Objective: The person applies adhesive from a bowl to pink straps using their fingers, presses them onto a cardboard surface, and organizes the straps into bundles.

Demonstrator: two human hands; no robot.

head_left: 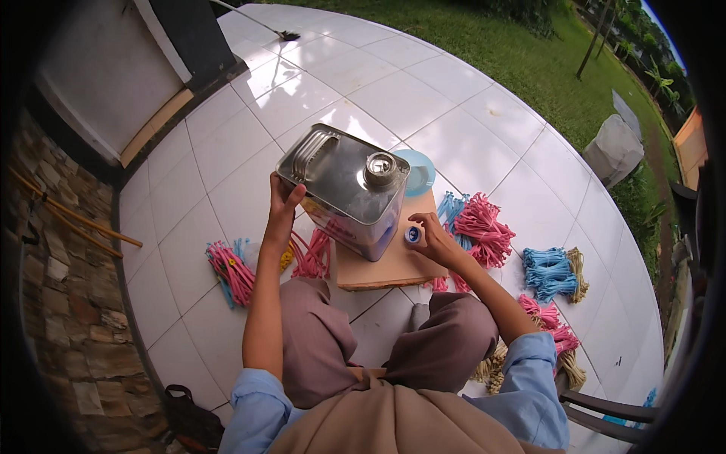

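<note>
A large rectangular metal tin can with a round spout and a ridged top handle is at the board's left part; its spout has no cap on it. I cannot tell whether its base rests fully on the board. My left hand grips the can's left side, thumb over the top edge. Just right of the can, my right hand has its fingers closed around a small blue-and-white cap. Beneath lies a light brown wooden board, in front of my folded legs.
A light blue plastic dish sits behind the can. Bundles of pink strands and blue strands lie to the right, with more pink ones to the left. A stone wall stands at left; grass borders the white tiles.
</note>
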